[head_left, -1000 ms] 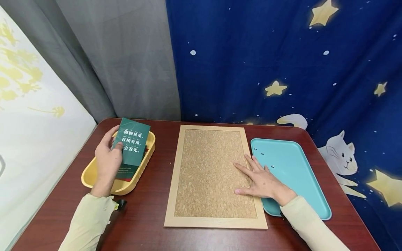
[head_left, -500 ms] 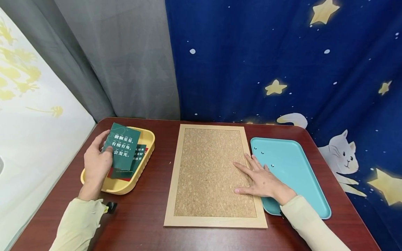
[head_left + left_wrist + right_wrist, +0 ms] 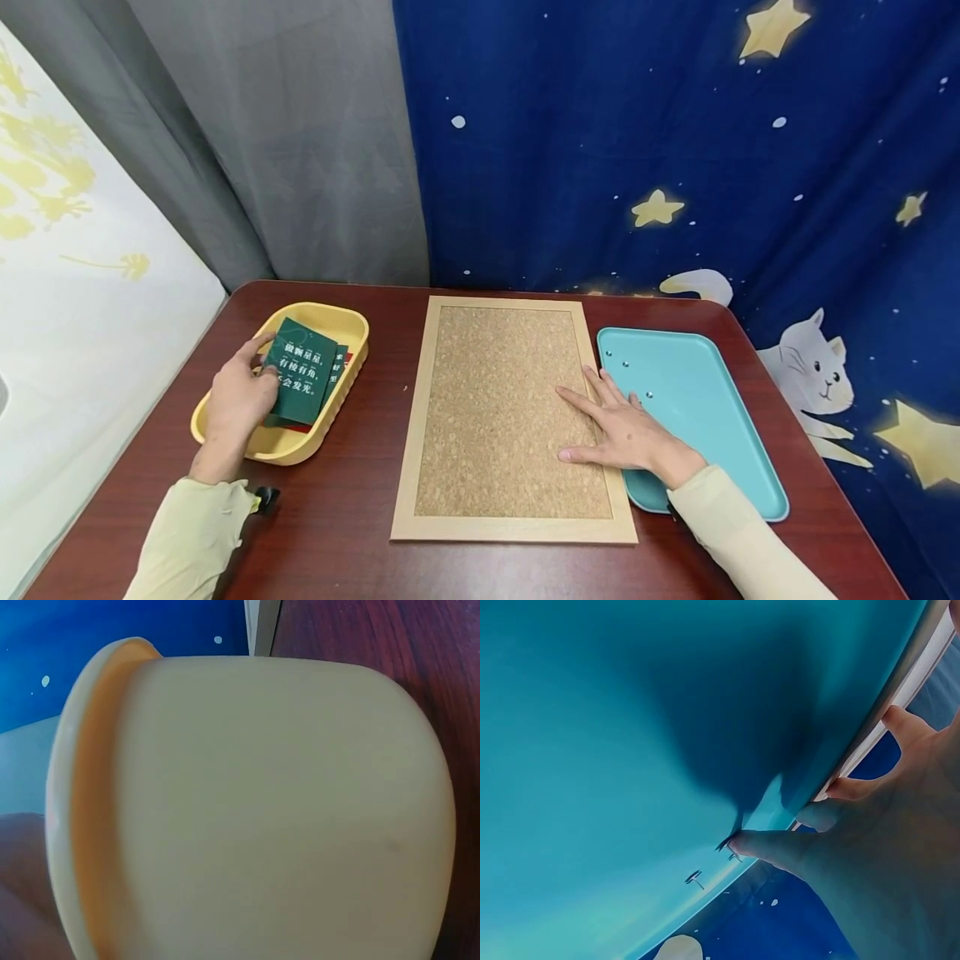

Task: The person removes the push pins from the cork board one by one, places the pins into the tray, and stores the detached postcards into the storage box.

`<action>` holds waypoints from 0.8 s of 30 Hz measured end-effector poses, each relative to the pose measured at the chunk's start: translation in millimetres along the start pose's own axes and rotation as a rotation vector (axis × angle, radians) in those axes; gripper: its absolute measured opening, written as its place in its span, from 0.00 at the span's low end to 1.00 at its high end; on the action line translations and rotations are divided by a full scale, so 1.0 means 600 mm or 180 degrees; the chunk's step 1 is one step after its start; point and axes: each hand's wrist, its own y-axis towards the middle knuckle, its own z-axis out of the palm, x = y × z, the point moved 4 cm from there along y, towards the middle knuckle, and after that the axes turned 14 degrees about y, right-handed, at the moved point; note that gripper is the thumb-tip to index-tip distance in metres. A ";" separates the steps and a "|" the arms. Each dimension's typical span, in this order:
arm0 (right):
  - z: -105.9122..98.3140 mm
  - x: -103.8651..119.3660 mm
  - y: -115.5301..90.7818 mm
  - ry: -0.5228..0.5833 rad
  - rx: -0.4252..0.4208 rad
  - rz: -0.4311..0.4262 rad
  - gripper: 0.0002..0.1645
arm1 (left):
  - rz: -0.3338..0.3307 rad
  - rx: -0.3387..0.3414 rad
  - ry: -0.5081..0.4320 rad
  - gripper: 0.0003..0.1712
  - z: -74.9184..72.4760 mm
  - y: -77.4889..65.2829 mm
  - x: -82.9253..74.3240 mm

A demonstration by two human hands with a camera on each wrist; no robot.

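Inside the yellow basket (image 3: 358, 346), my left hand (image 3: 242, 396) pinches a dark green card (image 3: 300, 375) with white Chinese writing by its left edge. The card lies over other cards, whose red (image 3: 348, 360) and green edges stick out. In the left wrist view the outer wall of the basket (image 3: 285, 795) fills most of the picture and hides the fingers. With fingers spread, my right hand (image 3: 626, 433) rests on the right side of the wood-framed cork board (image 3: 510, 417). Its little finger (image 3: 769, 846) reaches over the turquoise tray (image 3: 697, 417), close to the pins.
A few silver pins (image 3: 649, 395) stand in the left part of the tray. All of this lies on a dark red-brown table (image 3: 360, 508). Grey (image 3: 330, 167) and blue star-patterned curtains (image 3: 562, 167) hang behind it, and a white cloth (image 3: 90, 350) hangs at left.
My left hand moved left, then lowered the green card into the basket, and its thumb now sits nearer the card's edge. The right hand and board have not moved.
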 end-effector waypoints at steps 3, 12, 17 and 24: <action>-0.001 0.001 0.001 -0.0016 0.0002 -0.0001 0.59 | 0.0040 0.0021 0.0104 0.33 0.002 0.000 0.003; 0.000 0.002 0.000 0.0000 0.0005 -0.0006 0.60 | 0.0085 0.0209 0.0245 0.32 0.010 -0.002 0.014; 0.000 0.001 -0.001 0.0019 -0.0007 -0.0003 0.59 | 0.0052 0.0309 0.0291 0.34 0.013 -0.001 0.015; -0.002 0.002 -0.001 0.0014 0.0001 -0.0008 0.59 | 0.0029 0.0469 0.0386 0.38 0.014 -0.002 0.020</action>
